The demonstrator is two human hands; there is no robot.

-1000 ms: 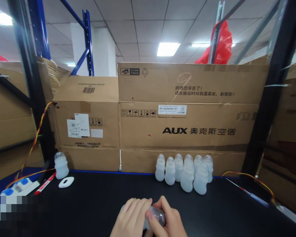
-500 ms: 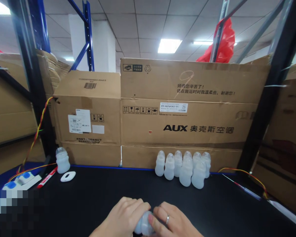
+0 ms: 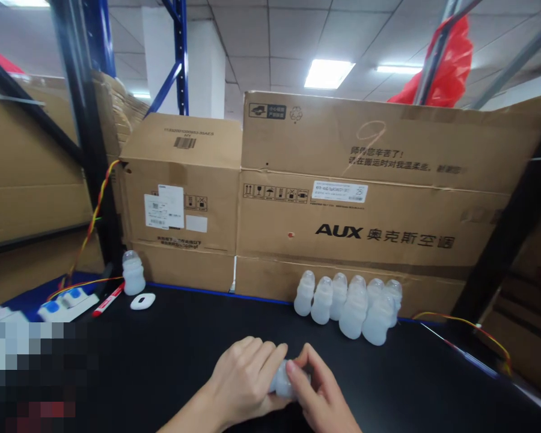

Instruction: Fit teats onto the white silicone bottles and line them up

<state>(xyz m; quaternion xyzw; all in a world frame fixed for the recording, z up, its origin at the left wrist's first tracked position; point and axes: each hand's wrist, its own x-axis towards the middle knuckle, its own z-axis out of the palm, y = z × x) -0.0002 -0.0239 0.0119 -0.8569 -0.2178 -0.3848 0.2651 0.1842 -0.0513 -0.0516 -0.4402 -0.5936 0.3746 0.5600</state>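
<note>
head view: a small translucent bottle (image 3: 283, 383) lies on its side between both hands, low over the black tabletop (image 3: 184, 355) at the near edge. the left hand (image 3: 243, 385) wraps the bottle body with fingers curled closed over it. the right hand (image 3: 318, 394) pinches the end that faces it, thumb and fingertips closed on that end. most of the bottle is covered; whether a cap is seated there cannot be told.

step in hand, as a judgement: the two-handed grip suits fitting or twisting a part at the bottle end. the next move calls for a steady hold by the left hand while the right hand turns or presses, in line with the bottle axis, so that the soft body does not buckle.

beyond the hands, forward and to the right, a cluster of upright bottles (image 3: 349, 304) stands close-packed against the cardboard cartons (image 3: 342, 198). a careless reach toward it could topple several. forward and well to the left stand a single bottle (image 3: 133, 273), a white oval device (image 3: 143, 301), a red marker (image 3: 108, 299) and a power strip (image 3: 67, 299) with yellow-red wires (image 3: 92, 222). black rack uprights (image 3: 88, 132) flank the work area. nothing lies between the hands and the cluster.
</note>
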